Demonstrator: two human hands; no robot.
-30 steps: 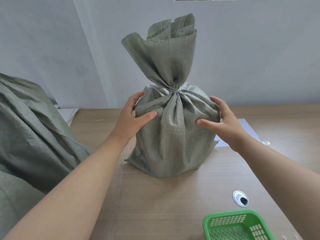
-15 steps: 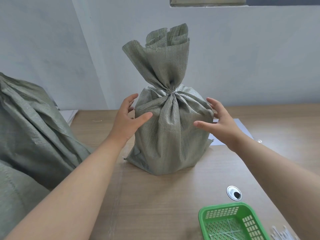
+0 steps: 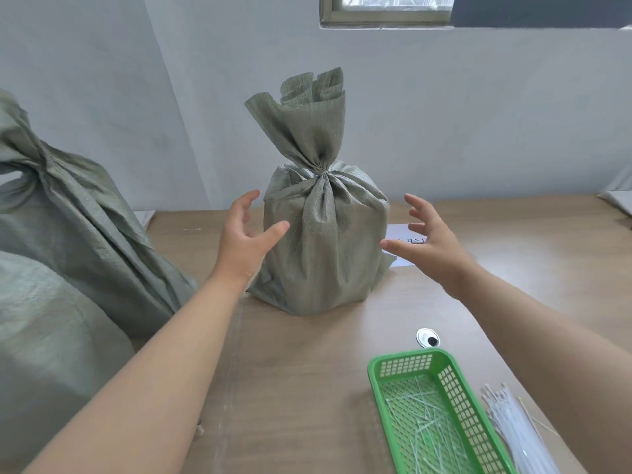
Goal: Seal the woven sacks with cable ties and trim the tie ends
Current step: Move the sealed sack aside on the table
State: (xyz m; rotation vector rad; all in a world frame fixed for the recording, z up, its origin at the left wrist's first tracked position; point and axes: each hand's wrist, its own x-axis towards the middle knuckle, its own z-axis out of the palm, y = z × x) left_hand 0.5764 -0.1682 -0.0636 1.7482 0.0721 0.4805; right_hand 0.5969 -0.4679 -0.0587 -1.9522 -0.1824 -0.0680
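Head view: my left grip (image 3: 244, 234) and right grip (image 3: 429, 241) hang open flanking the cinched sack (image 3: 325, 241); I judge it sealed, so next I set it aside.

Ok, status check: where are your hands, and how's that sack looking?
Left hand and right hand open, flanking, holding nothing. Grey-green woven sack upright on wooden table, neck cinched. Nothing blocking; green plastic mesh basket sits near right, apart.
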